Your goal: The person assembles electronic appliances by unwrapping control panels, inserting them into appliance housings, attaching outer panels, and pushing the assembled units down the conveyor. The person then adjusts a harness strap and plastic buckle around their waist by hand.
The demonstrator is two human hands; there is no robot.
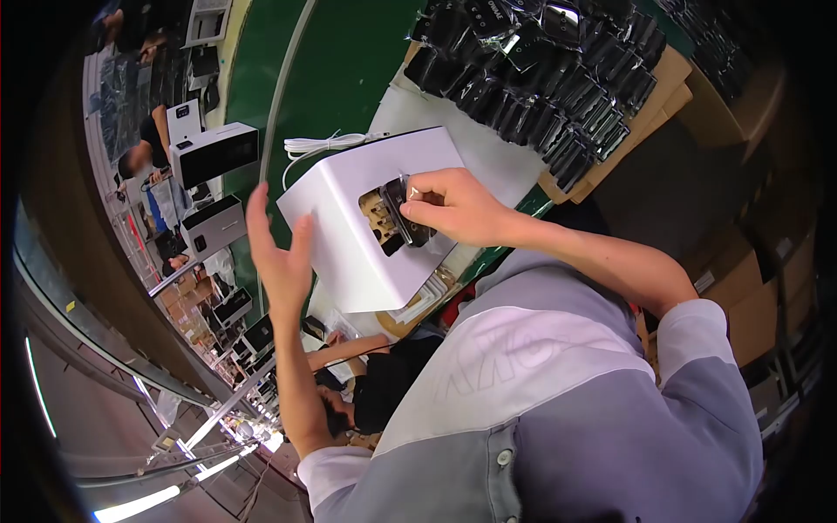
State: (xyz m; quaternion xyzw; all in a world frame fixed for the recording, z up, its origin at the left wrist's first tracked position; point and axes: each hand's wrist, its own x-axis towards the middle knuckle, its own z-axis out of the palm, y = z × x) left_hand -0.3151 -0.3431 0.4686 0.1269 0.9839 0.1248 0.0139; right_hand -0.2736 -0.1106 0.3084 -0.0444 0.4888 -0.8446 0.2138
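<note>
The white box sits by the near edge of the green worktop, its cut-out facing up toward the person, presumably so that the tan insert inside can be reached. The right hand has its grip pinched, thumb against fingers, on a dark item at that opening. The left hand is spread, grasping nothing, at the box's left side, perhaps to steady it (whether it touches cannot be told). A white cable lies coiled past the far side. Toward the worktop's right edge, black packets in clear wrap stand in tight rows over cardboard, likely for easy picking. Some carry pale lettering, too small to read surely; the shirt has faint upside-down letters, also unclear.
</note>
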